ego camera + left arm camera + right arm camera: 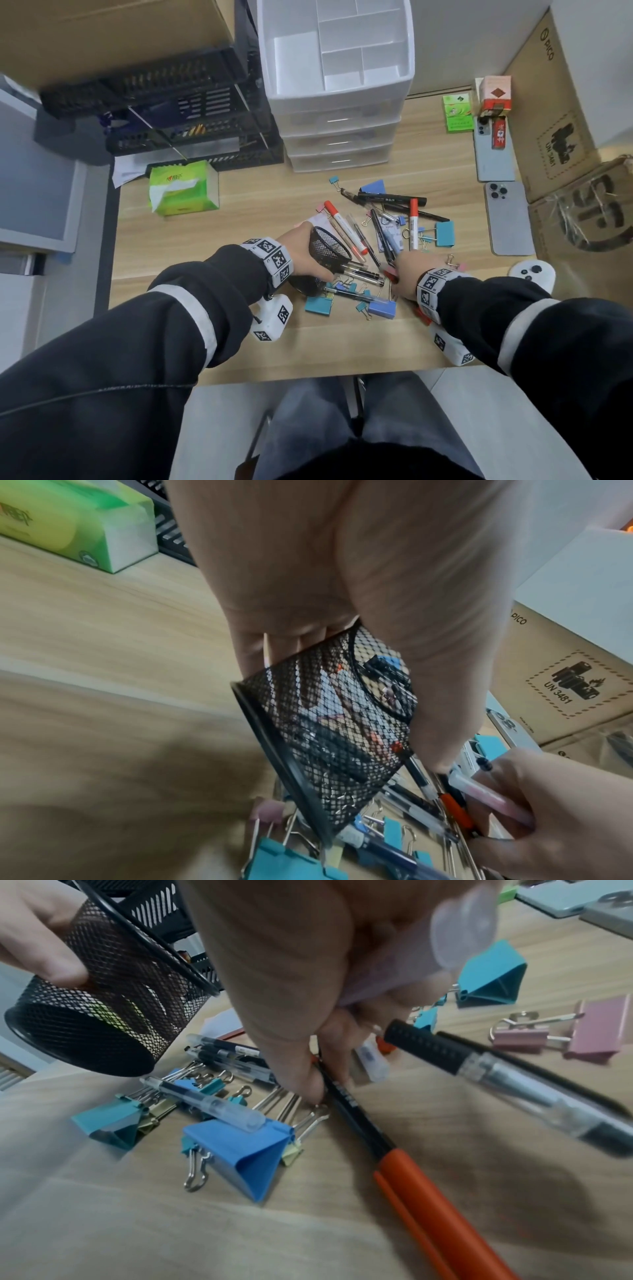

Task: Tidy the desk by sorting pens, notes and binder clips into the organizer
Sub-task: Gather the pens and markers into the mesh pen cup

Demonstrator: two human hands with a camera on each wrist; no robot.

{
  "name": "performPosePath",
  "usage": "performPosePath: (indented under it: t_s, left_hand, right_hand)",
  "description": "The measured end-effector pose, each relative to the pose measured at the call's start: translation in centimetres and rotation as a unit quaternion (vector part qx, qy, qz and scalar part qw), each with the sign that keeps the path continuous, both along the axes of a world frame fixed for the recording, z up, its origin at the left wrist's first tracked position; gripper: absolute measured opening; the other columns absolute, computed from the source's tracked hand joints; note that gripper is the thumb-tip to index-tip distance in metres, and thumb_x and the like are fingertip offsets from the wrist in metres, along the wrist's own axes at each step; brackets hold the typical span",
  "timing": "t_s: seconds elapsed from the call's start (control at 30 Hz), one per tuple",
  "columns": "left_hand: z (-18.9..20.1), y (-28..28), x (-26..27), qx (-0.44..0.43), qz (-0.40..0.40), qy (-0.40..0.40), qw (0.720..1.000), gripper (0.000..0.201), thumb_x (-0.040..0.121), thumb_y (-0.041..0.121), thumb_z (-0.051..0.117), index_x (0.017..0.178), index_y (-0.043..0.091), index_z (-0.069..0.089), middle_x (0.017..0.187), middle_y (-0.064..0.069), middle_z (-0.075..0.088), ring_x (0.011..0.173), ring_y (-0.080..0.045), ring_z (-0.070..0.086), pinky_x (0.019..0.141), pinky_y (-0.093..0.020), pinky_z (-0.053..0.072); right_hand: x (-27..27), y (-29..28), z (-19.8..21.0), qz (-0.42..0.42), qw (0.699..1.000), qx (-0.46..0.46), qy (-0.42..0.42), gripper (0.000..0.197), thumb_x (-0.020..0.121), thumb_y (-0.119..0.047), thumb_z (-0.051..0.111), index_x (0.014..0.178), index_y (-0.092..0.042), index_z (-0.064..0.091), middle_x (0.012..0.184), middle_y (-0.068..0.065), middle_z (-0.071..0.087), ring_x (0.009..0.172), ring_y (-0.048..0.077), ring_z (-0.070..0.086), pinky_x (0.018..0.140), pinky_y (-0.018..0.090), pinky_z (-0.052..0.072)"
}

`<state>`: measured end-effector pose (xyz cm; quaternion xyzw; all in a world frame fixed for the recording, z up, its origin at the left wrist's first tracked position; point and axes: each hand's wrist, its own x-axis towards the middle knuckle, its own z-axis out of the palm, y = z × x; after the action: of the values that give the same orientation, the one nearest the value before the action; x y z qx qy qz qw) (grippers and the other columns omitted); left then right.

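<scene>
The organizer [337, 85] is the biggest piece: white plastic, stiff, open compartments on top over drawers, standing at the back of the desk [239, 219]. I judge it stays put and needs no lifting.

My left hand [301, 240] curls round a black mesh cup [327, 248], tipped on its side with its mouth toward the pile. It should be light and rigid; the wire gives good purchase at mid-wall, where I hold it.

The pens [394, 219] lie crossed in a loose heap in the middle of the desk, well apart from the organizer. Some are clear-barrelled, some black, and the markers [413, 222] are white with orange caps. They look light, stiff and smooth, likely to roll; I would take each at mid-barrel. My right hand [409, 274] already pinches an orange-capped black pen [363, 1123] between thumb and fingers, with other pens clamped in the same grasp.

The notes [390, 236] are thin and limp, part buried under pens; best lifted by an edge once the pens are off.

The binder clips [352, 301] are teal, blue, pink and olive, scattered at the near edge of the heap, several tangled by their wire handles. Hard, springy, small: I would grip the folded body, not the loops.
</scene>
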<state>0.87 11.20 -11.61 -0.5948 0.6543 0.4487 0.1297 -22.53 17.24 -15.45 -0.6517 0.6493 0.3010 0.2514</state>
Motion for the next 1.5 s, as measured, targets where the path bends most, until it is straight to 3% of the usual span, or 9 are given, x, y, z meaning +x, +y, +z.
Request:
performPosePath:
  t_s: [0.33, 0.5, 0.67, 0.83, 0.97, 1.17, 1.33, 1.4, 1.5]
  left_hand:
    - [0.6, -1.0, 0.0, 0.003, -0.020, -0.017, 1.000, 0.105, 0.033, 0.060, 0.091, 0.124, 0.028, 0.049, 0.106, 0.011, 0.068, 0.095, -0.011, 0.066, 0.088, -0.039, 0.058]
    - [1.5, -1.3, -0.3, -0.019, -0.042, -0.020, 0.999, 0.102, 0.050, 0.046, 0.096, 0.133, 0.019, 0.041, 0.115, 0.004, 0.063, 0.102, -0.017, 0.063, 0.092, -0.039, 0.054]
    - [2.1, -1.1, -0.8, -0.047, -0.062, -0.002, 0.997, 0.117, 0.051, 0.043, 0.097, 0.146, 0.021, 0.032, 0.124, 0.004, 0.062, 0.105, -0.017, 0.060, 0.090, -0.031, 0.051]
    - [2.0, -1.0, -1.1, -0.074, -0.050, 0.042, 0.995, 0.121, 0.046, 0.042, 0.097, 0.145, 0.024, 0.031, 0.122, 0.005, 0.063, 0.109, -0.018, 0.063, 0.097, -0.037, 0.052]
    - [1.8, -1.0, -1.2, -0.079, -0.042, 0.058, 0.994, 0.117, 0.050, 0.037, 0.097, 0.144, 0.023, 0.029, 0.121, 0.002, 0.063, 0.107, -0.019, 0.063, 0.097, -0.041, 0.053]
    - [1.8, -0.9, -0.4, -0.075, -0.039, 0.064, 0.994, 0.124, 0.052, 0.035, 0.098, 0.150, 0.023, 0.023, 0.128, 0.003, 0.060, 0.114, -0.018, 0.061, 0.100, -0.035, 0.051]
    - [2.0, -1.1, 0.5, -0.074, -0.039, 0.051, 0.995, 0.116, 0.055, 0.032, 0.097, 0.147, 0.021, 0.028, 0.122, 0.007, 0.058, 0.108, -0.013, 0.058, 0.093, -0.028, 0.049]
    - [2.1, -1.1, 0.8, -0.074, -0.038, 0.043, 0.996, 0.111, 0.054, 0.033, 0.097, 0.143, 0.020, 0.031, 0.122, 0.003, 0.061, 0.107, -0.017, 0.061, 0.094, -0.034, 0.053]
    - [1.7, -1.0, 1.2, -0.069, -0.035, 0.039, 0.996, 0.110, 0.056, 0.032, 0.097, 0.143, 0.019, 0.031, 0.120, 0.003, 0.061, 0.105, -0.017, 0.061, 0.092, -0.033, 0.053]
  right_hand:
    - [-2.0, -2.2, 2.6, -0.112, 0.976, -0.064, -0.173, 0.038, 0.100, -0.039, 0.033, 0.079, -0.015, 0.053, 0.074, 0.004, 0.062, 0.062, 0.017, 0.060, 0.058, 0.030, 0.051]
    - [-1.6, -7.0, 5.4, -0.283, 0.882, -0.164, -0.340, 0.027, 0.098, -0.027, 0.038, 0.077, -0.013, 0.047, 0.064, 0.001, 0.047, 0.056, 0.020, 0.044, 0.055, 0.031, 0.040]
    - [0.7, -8.6, 7.7, -0.406, 0.764, -0.161, -0.474, 0.028, 0.089, -0.020, 0.049, 0.062, -0.013, 0.054, 0.052, 0.009, 0.053, 0.044, 0.020, 0.047, 0.046, 0.028, 0.037]
    - [3.2, -7.2, 6.7, -0.364, 0.772, -0.071, -0.515, 0.024, 0.087, -0.019, 0.059, 0.069, -0.004, 0.063, 0.064, 0.020, 0.069, 0.049, 0.023, 0.050, 0.047, 0.025, 0.040]
    - [3.2, -6.0, 5.9, -0.357, 0.792, -0.094, -0.487, 0.012, 0.085, -0.024, 0.072, 0.087, -0.012, 0.071, 0.059, 0.006, 0.068, 0.043, 0.008, 0.053, 0.042, 0.015, 0.041]
    - [0.9, -6.1, 5.4, -0.453, 0.723, -0.088, -0.515, 0.026, 0.089, -0.038, 0.065, 0.103, -0.016, 0.066, 0.100, 0.007, 0.070, 0.062, 0.019, 0.066, 0.060, 0.031, 0.053]
    - [-3.4, -5.5, 3.1, -0.424, 0.842, -0.185, -0.278, 0.010, 0.087, -0.018, 0.062, 0.096, -0.013, 0.060, 0.089, 0.008, 0.068, 0.074, 0.023, 0.063, 0.062, 0.032, 0.053]
    - [-4.2, -4.8, 2.3, -0.382, 0.885, -0.162, -0.209, 0.020, 0.085, -0.015, 0.067, 0.101, -0.013, 0.055, 0.092, 0.007, 0.063, 0.075, 0.022, 0.059, 0.057, 0.027, 0.045]
    - [-3.8, -4.3, 0.9, -0.356, 0.904, -0.131, -0.195, 0.052, 0.075, -0.023, 0.079, 0.116, -0.008, 0.050, 0.098, 0.009, 0.064, 0.084, 0.025, 0.064, 0.070, 0.039, 0.057]
